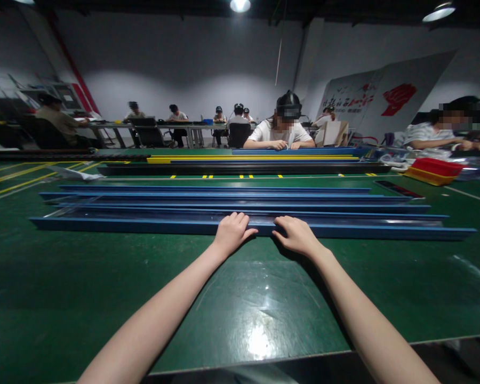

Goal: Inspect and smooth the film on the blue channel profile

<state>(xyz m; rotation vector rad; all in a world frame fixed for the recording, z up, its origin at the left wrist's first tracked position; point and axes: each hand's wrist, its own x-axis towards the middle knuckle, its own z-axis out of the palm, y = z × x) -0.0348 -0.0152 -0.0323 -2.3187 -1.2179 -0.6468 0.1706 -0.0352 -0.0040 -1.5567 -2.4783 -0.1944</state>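
Note:
Several long blue channel strips lie side by side across the green table [104, 277]. On the nearest blue strip [124, 226], a little left of its middle, my left hand [232, 232] has its fingers curled over the top edge, the thumb pointing right. My right hand [296, 234] grips the same strip just to the right, its thumb at the front face and its fingers over the edge. A short stretch of blue strip shows between the two hands. Clear film [78, 205] lies at the left end of the strips.
Beyond are yellow strips [208, 159] and black strips [232, 169]. A dark phone-like object [398, 189] and red and yellow trays [434, 170] lie at the right. A person [282, 130] sits across the table; others sit farther back.

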